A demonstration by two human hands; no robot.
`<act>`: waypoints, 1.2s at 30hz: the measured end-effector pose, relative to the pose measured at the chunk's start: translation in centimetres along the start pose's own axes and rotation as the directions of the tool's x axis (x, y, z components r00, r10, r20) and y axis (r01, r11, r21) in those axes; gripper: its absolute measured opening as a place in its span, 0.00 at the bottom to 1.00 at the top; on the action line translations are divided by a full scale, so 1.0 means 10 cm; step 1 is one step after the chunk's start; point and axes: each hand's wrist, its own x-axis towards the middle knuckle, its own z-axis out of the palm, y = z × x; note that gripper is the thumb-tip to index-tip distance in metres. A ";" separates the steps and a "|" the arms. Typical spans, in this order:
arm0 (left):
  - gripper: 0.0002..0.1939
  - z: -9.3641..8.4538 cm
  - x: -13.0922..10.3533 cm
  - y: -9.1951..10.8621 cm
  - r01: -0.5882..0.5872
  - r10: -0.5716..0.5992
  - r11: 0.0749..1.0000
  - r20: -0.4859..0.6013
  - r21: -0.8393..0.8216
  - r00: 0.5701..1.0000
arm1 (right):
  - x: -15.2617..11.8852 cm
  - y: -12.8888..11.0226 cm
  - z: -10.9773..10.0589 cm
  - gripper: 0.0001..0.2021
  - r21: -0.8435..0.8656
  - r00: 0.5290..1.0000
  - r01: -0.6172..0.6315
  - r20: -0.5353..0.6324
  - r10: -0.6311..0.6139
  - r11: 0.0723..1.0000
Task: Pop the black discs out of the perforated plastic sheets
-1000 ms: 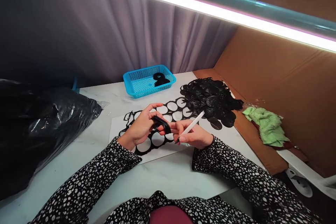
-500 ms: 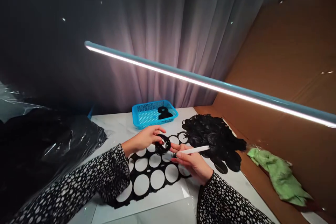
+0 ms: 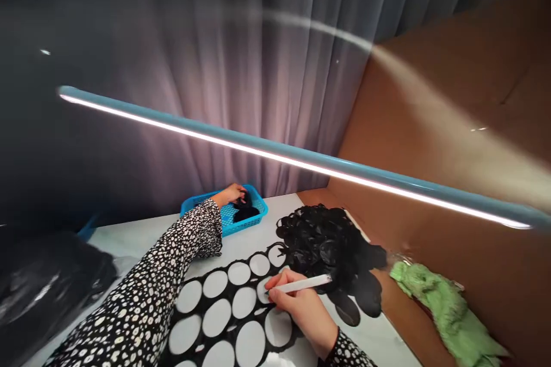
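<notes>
My left hand (image 3: 232,193) reaches into a blue perforated basket (image 3: 236,227), its fingers closed on a bundle of black rings (image 3: 244,201). More black pieces (image 3: 246,215) lie in the basket beside it. Held in my right hand (image 3: 306,308) is a slim white pen-like tool (image 3: 307,282), pointing left; its tip is partly hidden by the fingers. Under that hand a black sheet with rows of round holes (image 3: 201,305) lies on the white table, and the table surface shows through the holes.
A heap of black discs (image 3: 322,246) lies right of the sheet. Dark plastic-wrapped material (image 3: 47,281) stands at the left. A green cloth (image 3: 447,309) rests by the brown cardboard wall (image 3: 451,137) on the right. A lit tube lamp (image 3: 267,149) crosses above the table.
My left hand has carried the black rings from above the sheet to the basket at the back. My right hand keeps the white tool over the sheet. The view has shifted.
</notes>
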 end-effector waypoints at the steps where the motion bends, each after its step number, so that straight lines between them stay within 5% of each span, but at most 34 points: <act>1: 0.17 0.03 0.11 -0.02 0.005 -0.005 0.998 -0.009 0.063 1.000 | 0.01 -0.02 -0.01 0.11 -0.001 1.000 0.000 -0.005 0.000 1.000; 7: 0.16 0.08 0.39 -0.18 -0.063 0.101 0.900 -0.066 0.431 0.993 | -0.03 -0.10 -0.04 0.10 -0.069 0.998 -0.044 0.035 0.046 0.997; 11: 0.15 0.02 0.32 -0.16 -0.118 0.204 0.804 -0.084 0.583 0.975 | -0.04 -0.03 -0.04 0.08 -0.222 0.998 0.010 0.065 0.004 0.975; 15: 0.12 -0.22 0.03 0.02 -0.149 0.284 0.735 -0.101 0.661 0.953 | -0.01 0.06 -0.03 0.09 -0.202 0.991 -0.052 0.109 0.075 0.978; 18: 0.12 -0.46 -0.47 0.16 -0.170 0.338 0.683 -0.101 0.710 0.936 | -0.03 0.11 -0.01 0.09 -0.201 0.995 -0.012 0.096 0.032 0.979; 23: 0.13 -0.82 -1.78 0.31 -0.164 0.369 0.573 -0.074 0.803 0.927 | -0.10 0.14 0.05 0.08 -0.235 0.991 0.034 0.135 -0.002 0.972; 26: 0.11 -1.13 -2.60 0.38 -0.090 0.357 0.510 -0.115 0.855 0.927 | -0.03 -0.09 -0.02 0.11 -0.230 0.988 0.143 0.096 -0.123 0.963; 28: 0.11 -1.43 -3.08 0.44 0.011 0.334 0.480 -0.194 0.877 0.922 | 0.09 -0.40 -0.18 0.10 -0.311 0.969 0.225 -0.031 -0.246 0.923; 31: 0.12 -1.96 -3.71 0.52 0.204 0.284 0.456 -0.359 0.866 0.889 | 0.38 -0.91 -0.59 0.10 -0.397 0.876 0.196 -0.341 -0.343 0.897; 34: 0.13 -2.38 -4.27 0.49 0.351 0.222 0.451 -0.484 0.821 0.847 | 0.69 -1.14 -1.07 0.21 -0.678 0.657 0.038 -0.537 -0.529 0.734; 35: 0.14 -2.46 -4.44 0.44 0.379 0.198 0.454 -0.506 0.807 0.840 | 0.76 -1.12 -1.22 0.26 -0.729 0.618 -0.027 -0.550 -0.562 0.684; 36: 0.14 -2.53 -4.59 0.39 0.397 0.174 0.458 -0.518 0.795 0.837 | 0.80 -1.07 -1.35 0.29 -0.756 0.637 -0.065 -0.534 -0.556 0.652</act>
